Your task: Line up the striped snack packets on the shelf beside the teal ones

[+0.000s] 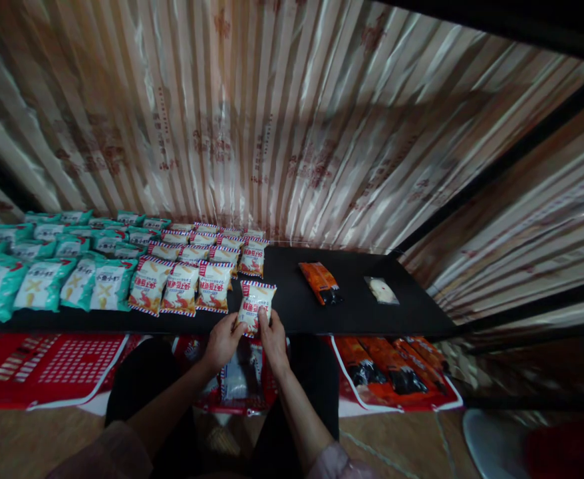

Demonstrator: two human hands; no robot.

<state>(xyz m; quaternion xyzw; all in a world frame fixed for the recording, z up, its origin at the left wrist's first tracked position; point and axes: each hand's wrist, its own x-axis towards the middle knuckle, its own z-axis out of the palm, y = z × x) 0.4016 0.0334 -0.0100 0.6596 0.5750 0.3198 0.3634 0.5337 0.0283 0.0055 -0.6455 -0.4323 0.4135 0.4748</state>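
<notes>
A cream snack packet with red-and-blue striped edges (255, 303) lies at the front edge of a black shelf (362, 313). My left hand (222, 340) and my right hand (273, 338) both pinch its lower edge, fingers closed on it. Just left of it stand rows of the same striped packets (179, 287), and further left rows of teal packets (42, 283).
An orange-and-black packet (320, 282) and a small clear packet (381, 290) lie alone on the shelf's right part. Below, on the floor, sit a large open red bag (239, 379), red printed bags (42, 366) and more orange packets (396, 372). A striped curtain hangs behind.
</notes>
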